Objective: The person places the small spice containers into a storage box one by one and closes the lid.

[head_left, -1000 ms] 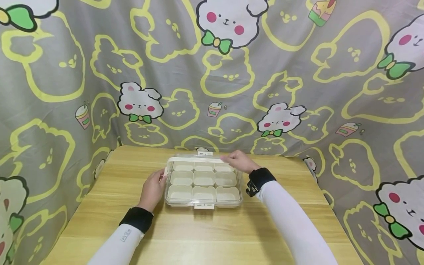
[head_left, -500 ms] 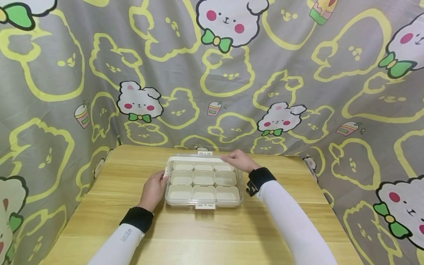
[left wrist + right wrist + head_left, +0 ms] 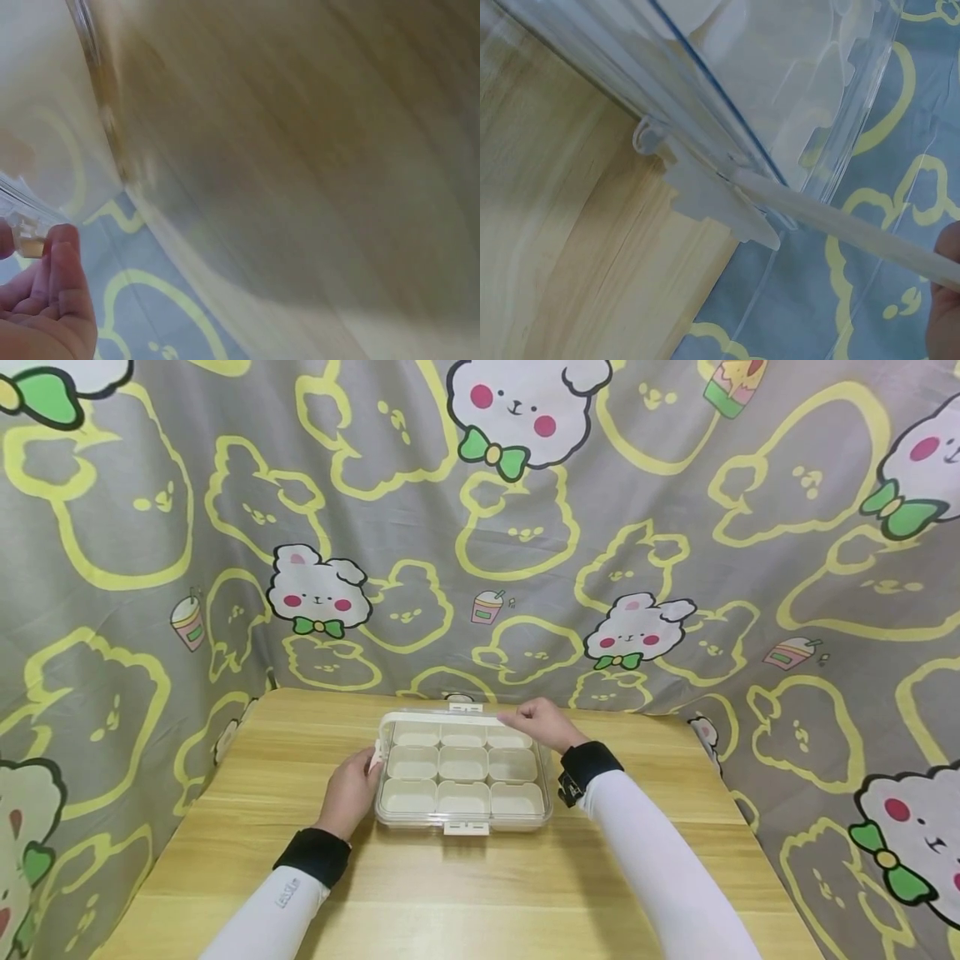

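Note:
A clear plastic storage box point(image 3: 420, 818) with several cream compartments inside stands on the table, toward its far side. Its white carrying handle point(image 3: 442, 719) is seen along the rear part of the lid. My right hand point(image 3: 546, 727) grips the handle near its right end; the right wrist view catches only part of that hand point(image 3: 945, 300). At the box's left side my left hand point(image 3: 348, 793) pinches a white latch point(image 3: 31, 247) between thumb and fingers. On the right side, a white latch flap point(image 3: 705, 199) tilts outward from the wall.
More white latches stick out at the box's front point(image 3: 466, 829) and back point(image 3: 465, 707). The wooden table point(image 3: 420, 902) ends close behind the box. Grey patterned curtains point(image 3: 420, 527) enclose the back and both sides.

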`<state>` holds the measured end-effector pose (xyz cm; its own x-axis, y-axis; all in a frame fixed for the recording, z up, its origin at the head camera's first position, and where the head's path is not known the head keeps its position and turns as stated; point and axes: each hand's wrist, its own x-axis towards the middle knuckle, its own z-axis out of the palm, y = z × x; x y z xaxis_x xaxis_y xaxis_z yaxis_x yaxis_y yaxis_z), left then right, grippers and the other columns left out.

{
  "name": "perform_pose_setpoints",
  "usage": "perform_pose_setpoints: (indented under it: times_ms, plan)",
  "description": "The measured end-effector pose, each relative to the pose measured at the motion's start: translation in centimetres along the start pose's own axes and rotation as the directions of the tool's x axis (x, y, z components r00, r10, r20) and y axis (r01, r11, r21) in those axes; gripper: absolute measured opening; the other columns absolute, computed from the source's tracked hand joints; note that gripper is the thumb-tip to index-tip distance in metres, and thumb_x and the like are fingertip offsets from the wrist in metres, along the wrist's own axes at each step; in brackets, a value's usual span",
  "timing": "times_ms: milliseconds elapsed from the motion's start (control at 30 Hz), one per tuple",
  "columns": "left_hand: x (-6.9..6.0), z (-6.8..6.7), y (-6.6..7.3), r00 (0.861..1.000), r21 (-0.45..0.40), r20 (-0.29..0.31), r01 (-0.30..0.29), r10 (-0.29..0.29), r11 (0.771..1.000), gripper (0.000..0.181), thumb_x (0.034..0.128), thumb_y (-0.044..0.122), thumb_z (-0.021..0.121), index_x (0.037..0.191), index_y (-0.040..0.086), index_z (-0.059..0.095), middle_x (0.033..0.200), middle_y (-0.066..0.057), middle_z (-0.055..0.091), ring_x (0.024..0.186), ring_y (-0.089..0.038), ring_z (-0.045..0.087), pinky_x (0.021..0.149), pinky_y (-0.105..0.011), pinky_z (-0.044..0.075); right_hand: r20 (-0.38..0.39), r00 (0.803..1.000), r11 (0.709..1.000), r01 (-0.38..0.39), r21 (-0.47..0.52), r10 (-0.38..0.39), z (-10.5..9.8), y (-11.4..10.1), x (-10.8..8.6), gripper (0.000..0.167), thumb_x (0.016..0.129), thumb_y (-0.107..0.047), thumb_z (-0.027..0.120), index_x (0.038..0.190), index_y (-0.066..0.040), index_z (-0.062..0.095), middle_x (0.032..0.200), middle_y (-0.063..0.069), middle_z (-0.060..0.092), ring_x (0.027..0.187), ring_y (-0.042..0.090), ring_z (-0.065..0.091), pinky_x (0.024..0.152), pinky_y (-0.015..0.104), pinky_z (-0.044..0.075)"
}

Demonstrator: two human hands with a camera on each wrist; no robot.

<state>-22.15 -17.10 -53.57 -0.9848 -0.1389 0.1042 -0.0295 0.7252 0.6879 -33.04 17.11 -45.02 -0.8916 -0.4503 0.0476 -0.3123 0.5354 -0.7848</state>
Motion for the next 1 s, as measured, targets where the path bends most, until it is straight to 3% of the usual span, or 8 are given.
perform_pose_setpoints:
  times_ms: [233,433,800,1000]
  plan:
    - [0.0,-0.1,0.2,0.996,-0.022,0.065,0.064,-0.062,0.998,0.044,0.1049,0.016,0.053,0.14,-0.009,0.049,0.135,-0.029,0.056,0.126,-0.043,0.054,0.104,-0.055,0.044,-0.003,1.0,1.0,-0.005,0.0,0.005,0.1,0.2,0.2,0.062,0.093,-0.05,0.067,0.058,-0.013,0.032,0.057,-0.004,0.02,0.051,0.014,0.02,0.056,0.028,0.027]
    - [0.2,0.0,0.1,0.996,-0.03,0.067,0.068,-0.065,0.997,0.044,0.105,0.017,0.052,0.14,-0.009,0.049,0.134,-0.029,0.057,0.125,-0.043,0.054,0.104,-0.055,0.044,-0.014,1.0,1.0,-0.003,0.001,0.003,0.2,0.1,0.0,0.062,0.094,-0.048,0.067,0.058,-0.012,0.031,0.057,-0.005,0.02,0.052,0.014,0.02,0.056,0.027,0.026]
    - [0.2,-0.2,0.1,0.992,-0.04,0.076,0.107,-0.103,0.993,0.044,0.1048,0.018,0.053,0.141,-0.007,0.049,0.128,-0.027,0.061,0.116,-0.038,0.061,0.1,-0.053,0.048,0.052,0.998,0.999,0.034,-0.037,-0.032,0.3,-0.3,-2.0,0.055,0.096,-0.047,0.065,0.062,-0.013,0.038,0.058,-0.005,0.026,0.054,0.013,0.026,0.056,0.026,0.027]
    - [0.3,-0.2,0.2,0.992,-0.04,0.074,0.107,-0.104,0.993,0.043,0.1044,0.017,0.054,0.14,-0.007,0.05,0.124,-0.026,0.063,0.109,-0.035,0.063,0.097,-0.052,0.05,0.072,0.995,0.996,0.072,-0.046,-0.068,0.6,-0.4,-2.7,0.053,0.096,-0.041,0.066,0.06,-0.013,0.04,0.057,-0.006,0.029,0.057,0.011,0.032,0.063,0.028,0.035]
